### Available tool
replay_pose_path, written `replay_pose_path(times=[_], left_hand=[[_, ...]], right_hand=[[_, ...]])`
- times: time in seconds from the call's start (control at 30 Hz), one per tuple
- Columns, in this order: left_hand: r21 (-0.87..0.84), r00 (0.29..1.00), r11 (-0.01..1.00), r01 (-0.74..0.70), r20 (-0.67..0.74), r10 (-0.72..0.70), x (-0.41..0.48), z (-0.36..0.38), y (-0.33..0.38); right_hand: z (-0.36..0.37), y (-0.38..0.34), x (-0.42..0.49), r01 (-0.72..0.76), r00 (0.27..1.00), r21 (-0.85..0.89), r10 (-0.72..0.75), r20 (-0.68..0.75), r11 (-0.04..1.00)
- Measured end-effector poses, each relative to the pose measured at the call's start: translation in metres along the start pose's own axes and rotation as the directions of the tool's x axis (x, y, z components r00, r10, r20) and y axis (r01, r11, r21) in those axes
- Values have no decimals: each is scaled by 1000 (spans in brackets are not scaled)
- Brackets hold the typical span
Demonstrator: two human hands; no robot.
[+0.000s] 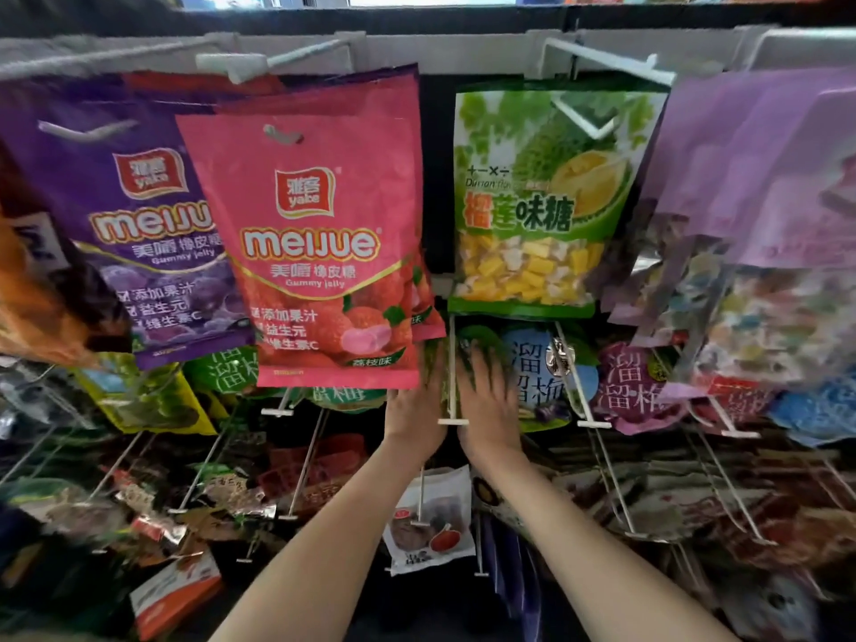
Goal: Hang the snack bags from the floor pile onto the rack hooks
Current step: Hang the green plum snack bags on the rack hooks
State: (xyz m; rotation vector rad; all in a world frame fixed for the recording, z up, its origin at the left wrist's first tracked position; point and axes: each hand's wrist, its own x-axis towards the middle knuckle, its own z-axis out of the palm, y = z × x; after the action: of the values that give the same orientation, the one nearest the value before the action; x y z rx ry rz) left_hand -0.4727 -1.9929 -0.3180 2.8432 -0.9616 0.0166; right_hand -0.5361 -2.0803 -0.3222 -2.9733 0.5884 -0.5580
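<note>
Both my arms reach up to a white rack hook [452,373] in the middle row. My left hand [417,410] is just left of the hook, with its fingertips partly behind the pink lychee gummy bag [324,252]. My right hand [486,405] is just right of it, fingers stretched flat against a green snack bag [468,345] that sits on that hook. Motion blurs both hands and the green bag. Whether either thumb pinches the bag is not visible.
The top row holds a purple gummy bag [139,234], a green durian candy bag [537,201] and lilac bags [759,178]. Blue and purple plum bags [620,386] hang right of my hands. Lower hooks [419,502] carry brown snack packs [431,525]; an orange-white pack [176,590] lies at the lower left.
</note>
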Motion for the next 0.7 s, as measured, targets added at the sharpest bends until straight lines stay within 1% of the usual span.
replay_pose_path(times=[0.07,0.13,0.2,0.23,0.3,0.37,0.43,0.5,0.53,0.6,0.63,0.7], left_hand=[[-24,1000,1000,1,-2,-1,-1,3,-1],[-39,999,999,-14,-40,12,-13,10,-1],[-108,988,993,-48,-153,31,-35,19,-5],[-149,985,987,-54,-171,28,-48,30,-9],[-140,989,989,-36,-150,15,-81,57,-20],[-142,996,990,18,-81,-30,-123,83,-29],[-200,991,975,95,-69,-111,-172,106,-34],[-273,960,936,223,-107,-260,-224,125,-33],[-335,927,889,312,-98,-362,-250,141,-32],[-426,835,752,504,15,-550,-301,181,-32],[-438,778,682,586,67,-625,-325,206,-34],[-437,655,540,720,169,-737,-369,256,-33]], right_hand=[[0,-1,-2,33,996,33,-35,83,999],[1,-5,-9,44,997,70,-48,63,997],[5,-11,-28,59,996,116,-66,56,991],[11,-13,-41,84,994,136,-92,55,987],[19,-20,-71,163,979,225,-185,80,961],[35,-28,-106,237,951,353,-291,107,905],[55,-39,-140,337,894,441,-429,127,832],[77,-51,-175,384,819,537,-546,178,751],[89,-57,-193,402,767,574,-605,214,713],[116,-66,-231,429,648,614,-699,302,663],[132,-69,-250,411,597,631,-718,359,657],[170,-71,-287,331,490,662,-722,489,673]])
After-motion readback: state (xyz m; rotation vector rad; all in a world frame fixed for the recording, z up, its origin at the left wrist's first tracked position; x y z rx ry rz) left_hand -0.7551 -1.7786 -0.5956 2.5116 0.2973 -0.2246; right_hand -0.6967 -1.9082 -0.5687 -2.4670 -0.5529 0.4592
